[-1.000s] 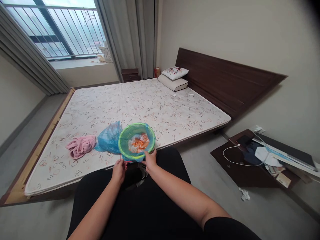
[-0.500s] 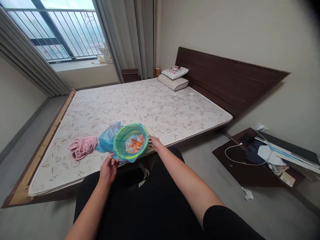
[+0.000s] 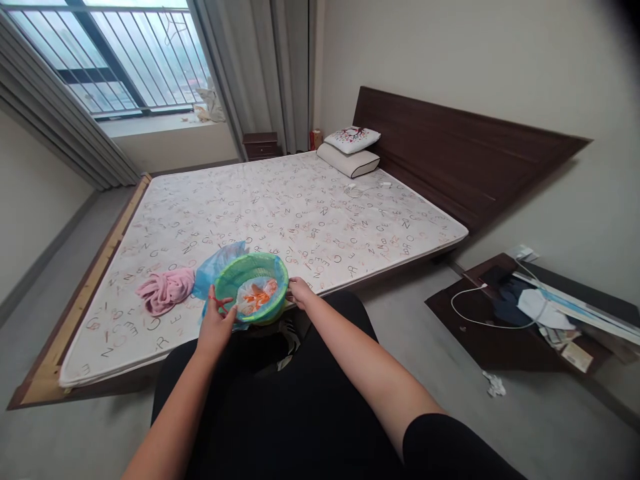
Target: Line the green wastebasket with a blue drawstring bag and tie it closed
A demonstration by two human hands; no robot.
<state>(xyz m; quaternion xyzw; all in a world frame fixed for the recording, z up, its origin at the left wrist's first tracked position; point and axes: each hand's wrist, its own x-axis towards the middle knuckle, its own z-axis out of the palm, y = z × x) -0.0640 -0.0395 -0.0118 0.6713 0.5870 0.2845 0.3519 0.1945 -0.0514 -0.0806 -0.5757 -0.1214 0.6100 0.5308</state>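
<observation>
A green plastic basket (image 3: 253,260) tilts toward me at the near edge of the mattress. Translucent blue plastic bag (image 3: 213,268) material covers its left side. Inside lies a crumpled clear plastic bag (image 3: 249,291) with orange markings or contents. My right hand (image 3: 301,293) grips the basket's right rim, fingers partly hidden behind it. At the near left rim, my left hand (image 3: 217,327) has thumb and forefinger spread, with a thin red strip (image 3: 220,302) held across them. Whether these fingers also press the basket is unclear.
A pink cloth (image 3: 167,290) lies left of the basket on the letter-patterned mattress (image 3: 280,213). Two pillows (image 3: 350,152) are stacked by the dark headboard (image 3: 465,147). To the right, a low brown table (image 3: 470,327) bears a cable, cloths and papers. Crumpled tissue (image 3: 494,385) lies on the floor.
The basket has shifted slightly left and tipped more toward me. My left hand has risen to its near left rim, its fingers spreading with the red strip. My right hand has moved left with the rim.
</observation>
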